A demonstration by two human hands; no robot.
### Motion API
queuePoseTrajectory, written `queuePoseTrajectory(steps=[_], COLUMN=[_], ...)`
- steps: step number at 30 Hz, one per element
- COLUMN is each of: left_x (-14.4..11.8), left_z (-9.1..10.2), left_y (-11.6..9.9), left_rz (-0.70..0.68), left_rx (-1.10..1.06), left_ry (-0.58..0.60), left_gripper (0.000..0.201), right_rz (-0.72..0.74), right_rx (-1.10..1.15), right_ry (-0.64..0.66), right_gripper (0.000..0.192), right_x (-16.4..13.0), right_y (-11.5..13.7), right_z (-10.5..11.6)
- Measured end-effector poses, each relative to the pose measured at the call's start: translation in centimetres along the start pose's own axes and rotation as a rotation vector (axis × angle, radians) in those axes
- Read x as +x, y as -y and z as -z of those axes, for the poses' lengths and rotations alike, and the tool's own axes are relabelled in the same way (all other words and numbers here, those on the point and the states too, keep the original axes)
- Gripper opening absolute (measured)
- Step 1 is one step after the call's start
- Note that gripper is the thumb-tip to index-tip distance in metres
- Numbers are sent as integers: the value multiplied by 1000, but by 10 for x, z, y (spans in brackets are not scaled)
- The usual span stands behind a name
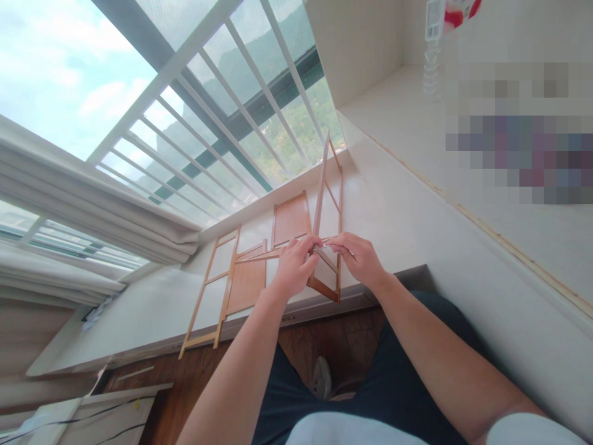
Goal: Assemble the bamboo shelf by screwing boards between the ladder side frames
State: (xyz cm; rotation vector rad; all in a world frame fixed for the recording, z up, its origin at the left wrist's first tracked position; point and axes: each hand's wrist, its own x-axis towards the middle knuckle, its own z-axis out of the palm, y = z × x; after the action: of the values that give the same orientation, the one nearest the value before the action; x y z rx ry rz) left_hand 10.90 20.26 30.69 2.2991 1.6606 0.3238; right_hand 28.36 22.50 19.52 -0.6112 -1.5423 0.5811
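Your left hand (pixel 295 262) and right hand (pixel 359 258) meet at the middle of the upright wooden frame (pixel 330 204), which stands on edge on the desk (pixel 393 210) by the window. The fingers of both hands are pinched shut around a thin wooden rail (pixel 259 255) where it meets the frame. You look to be fitting that joint; next, press the rail home squarely. A ladder-like frame (pixel 217 278) and two panels (pixel 290 219) lie flat just left.
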Motion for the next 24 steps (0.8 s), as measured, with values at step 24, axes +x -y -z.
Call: queuePoseTrajectory(steps=[24], left_x=[-1], left_z=[0], left_y=[0], left_rz=[-7], left_rx=[15], left_ry=[6], left_gripper=[27], right_rz=[44], right_rx=[-40], right_ry=[-39], right_gripper=[25], right_x=[-1], right_y=[-3], right_z=[2])
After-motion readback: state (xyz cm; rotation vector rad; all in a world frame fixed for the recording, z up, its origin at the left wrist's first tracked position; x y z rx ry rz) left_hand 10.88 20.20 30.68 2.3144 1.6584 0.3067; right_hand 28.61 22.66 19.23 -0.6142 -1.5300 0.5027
